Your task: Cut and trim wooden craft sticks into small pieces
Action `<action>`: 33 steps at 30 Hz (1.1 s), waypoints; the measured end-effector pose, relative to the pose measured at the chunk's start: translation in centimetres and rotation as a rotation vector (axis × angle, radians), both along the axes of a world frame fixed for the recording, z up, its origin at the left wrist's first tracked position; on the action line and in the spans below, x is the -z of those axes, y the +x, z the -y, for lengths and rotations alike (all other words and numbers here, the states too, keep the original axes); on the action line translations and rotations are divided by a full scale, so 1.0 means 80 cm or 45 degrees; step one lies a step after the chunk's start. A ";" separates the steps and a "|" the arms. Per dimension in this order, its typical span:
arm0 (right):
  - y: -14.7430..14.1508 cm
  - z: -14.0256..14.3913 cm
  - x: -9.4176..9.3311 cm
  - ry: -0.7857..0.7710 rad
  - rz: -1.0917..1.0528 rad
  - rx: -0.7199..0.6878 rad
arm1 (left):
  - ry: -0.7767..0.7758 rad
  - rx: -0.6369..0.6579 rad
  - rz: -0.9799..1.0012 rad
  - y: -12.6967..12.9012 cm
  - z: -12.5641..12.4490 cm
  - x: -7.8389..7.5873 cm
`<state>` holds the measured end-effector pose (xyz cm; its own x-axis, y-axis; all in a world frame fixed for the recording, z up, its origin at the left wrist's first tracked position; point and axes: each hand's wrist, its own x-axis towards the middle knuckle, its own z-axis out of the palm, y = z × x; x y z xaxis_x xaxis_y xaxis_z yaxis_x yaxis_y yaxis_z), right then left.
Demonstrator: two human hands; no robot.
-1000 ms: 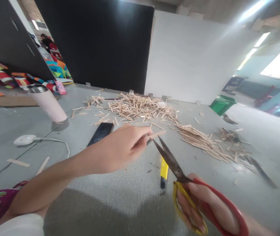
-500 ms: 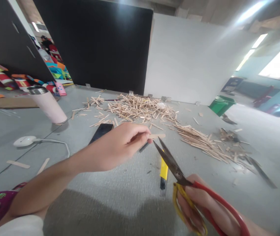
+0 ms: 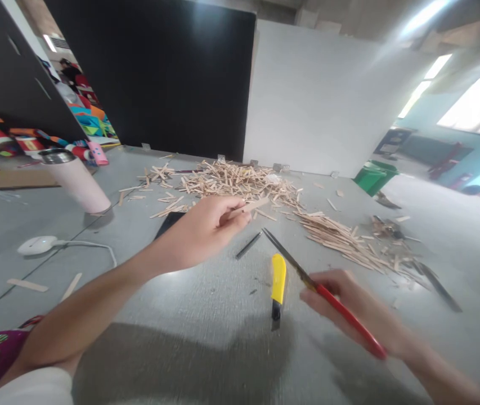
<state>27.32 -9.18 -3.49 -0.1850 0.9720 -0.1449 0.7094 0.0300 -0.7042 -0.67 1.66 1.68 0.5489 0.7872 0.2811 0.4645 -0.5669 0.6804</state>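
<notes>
A short wooden stick [image 3: 249, 206] is pinched at its near end between the thumb and fingers [image 3: 228, 206] of the left hand [image 3: 201, 230], held above the bench [image 3: 206, 337] with its free end pointing right, toward the heap of sticks. The left hand is clenched about that end; most of the stick juts out clear of it.

The right hand [image 3: 358, 315] is wrapped around the red handle of a pair of scissors [image 3: 311, 284], gripping it firmly. The blades look closed together and slant up and left, their tip near the stick but apart from it, lower and to its right.

Under the blades a yellow utility knife [image 3: 278, 284] lies on the bench, and just left of the tip lies a thin dark rod [image 3: 248, 245]. A dark phone [image 3: 167, 224] is partly hidden behind the left hand.

Farther back a large pile of wooden sticks [image 3: 235, 183] spreads over the bench, with a second pile [image 3: 341, 236] to the right. At left stand a pink cup [image 3: 75, 180] and a white corded device [image 3: 37, 245]. A green bin [image 3: 372, 177] sits beyond the right edge.
</notes>
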 end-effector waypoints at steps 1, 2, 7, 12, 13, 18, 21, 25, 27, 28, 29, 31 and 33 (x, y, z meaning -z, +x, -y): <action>0.009 -0.015 0.003 0.047 0.293 -0.005 | -0.027 -0.003 0.005 0.003 -0.003 0.005; 0.019 -0.031 0.008 0.068 0.548 0.015 | -0.070 0.005 0.012 0.007 -0.006 0.012; 0.077 -0.101 0.058 0.065 0.994 0.155 | -0.446 0.208 0.088 0.040 -0.009 0.054; 0.102 -0.113 0.095 0.069 1.063 0.024 | -0.625 0.403 0.236 0.049 0.000 0.076; 0.098 -0.109 0.098 0.119 1.060 -0.001 | -0.632 0.406 0.283 0.048 0.001 0.078; 0.043 -0.083 0.104 0.504 0.917 -0.374 | -0.594 0.281 0.423 0.048 -0.004 0.097; 0.017 -0.076 0.107 0.618 0.790 -0.620 | -0.640 0.191 0.529 0.052 -0.013 0.112; 0.017 -0.081 0.110 0.724 0.642 -0.621 | -0.625 0.069 0.565 0.053 -0.030 0.135; 0.024 -0.084 0.111 0.762 0.552 -0.505 | -0.617 0.016 0.579 0.051 -0.035 0.150; 0.027 -0.084 0.112 0.772 0.506 -0.421 | -0.626 -0.002 0.590 0.051 -0.037 0.160; 0.029 -0.084 0.112 0.777 0.457 -0.328 | -0.651 -0.009 0.600 0.051 -0.037 0.169; 0.031 -0.082 0.114 0.773 0.353 -0.158 | -0.744 0.002 0.617 0.054 -0.034 0.190; 0.027 -0.076 0.117 0.752 0.241 -0.057 | -0.866 0.031 0.633 0.058 -0.027 0.209</action>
